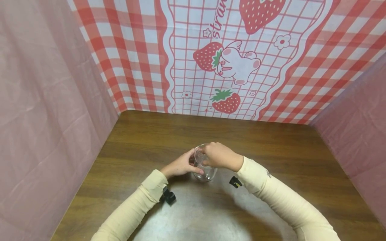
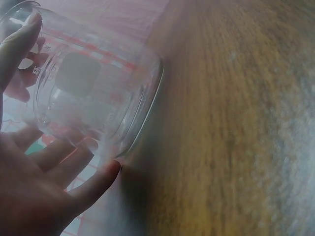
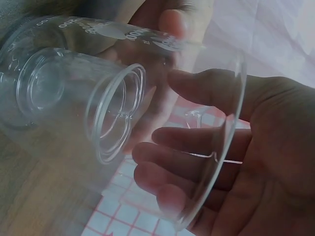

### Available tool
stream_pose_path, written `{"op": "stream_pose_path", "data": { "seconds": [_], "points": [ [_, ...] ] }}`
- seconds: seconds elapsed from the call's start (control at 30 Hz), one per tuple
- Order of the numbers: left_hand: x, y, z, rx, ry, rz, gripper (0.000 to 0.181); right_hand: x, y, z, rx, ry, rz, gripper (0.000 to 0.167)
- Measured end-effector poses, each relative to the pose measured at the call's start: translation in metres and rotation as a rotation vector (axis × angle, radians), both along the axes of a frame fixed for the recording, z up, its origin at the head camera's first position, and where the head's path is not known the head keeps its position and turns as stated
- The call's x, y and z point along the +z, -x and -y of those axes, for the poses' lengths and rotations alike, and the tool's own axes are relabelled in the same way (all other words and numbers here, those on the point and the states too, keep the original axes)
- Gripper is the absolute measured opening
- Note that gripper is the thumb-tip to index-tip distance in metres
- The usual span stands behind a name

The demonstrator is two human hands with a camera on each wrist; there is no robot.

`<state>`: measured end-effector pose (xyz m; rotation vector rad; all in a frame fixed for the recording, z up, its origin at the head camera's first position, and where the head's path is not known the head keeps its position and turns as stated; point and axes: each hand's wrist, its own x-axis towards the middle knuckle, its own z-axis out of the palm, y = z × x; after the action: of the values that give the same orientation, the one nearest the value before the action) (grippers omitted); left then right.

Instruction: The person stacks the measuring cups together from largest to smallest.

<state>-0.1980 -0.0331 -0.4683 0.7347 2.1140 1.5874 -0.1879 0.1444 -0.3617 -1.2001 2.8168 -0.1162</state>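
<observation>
A large clear glass beaker (image 1: 208,176) with white printed markings stands on the table. A smaller clear beaker (image 3: 78,81) sits inside it, upright near the bottom. My left hand (image 1: 180,164) holds the large beaker from the left, its thumb at the near side and fingers round the far side. My right hand (image 1: 221,156) reaches in through the large beaker's mouth from the right. In the right wrist view its thumb and loosely bent fingers are spread apart, above the small beaker's rim, with a gap between them and the small beaker.
The brown wooden table (image 1: 144,134) reaches to a red-and-white strawberry cloth (image 1: 187,67) at the back. Pink curtains (image 1: 54,100) hang at both sides. Small black wrist devices (image 1: 169,196) are worn at the cream sleeves (image 1: 132,207).
</observation>
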Motion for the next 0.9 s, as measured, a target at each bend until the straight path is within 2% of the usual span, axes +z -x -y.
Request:
{"op": "stream_pose_path", "data": {
  "seconds": [0.3, 0.67, 0.9],
  "points": [
    [-0.002, 0.001, 0.000, -0.007, -0.007, 0.010, 0.090, 0.004, 0.000, -0.002, -0.033, 0.064, 0.032, 0.029],
    [-0.001, 0.002, 0.000, -0.011, -0.008, 0.005, 0.093, 0.005, 0.001, -0.006, -0.037, 0.125, -0.010, 0.027],
    [-0.001, 0.001, 0.000, -0.016, -0.010, 0.000, 0.085, 0.007, 0.001, -0.015, -0.023, 0.233, 0.010, 0.026]
  ]
}}
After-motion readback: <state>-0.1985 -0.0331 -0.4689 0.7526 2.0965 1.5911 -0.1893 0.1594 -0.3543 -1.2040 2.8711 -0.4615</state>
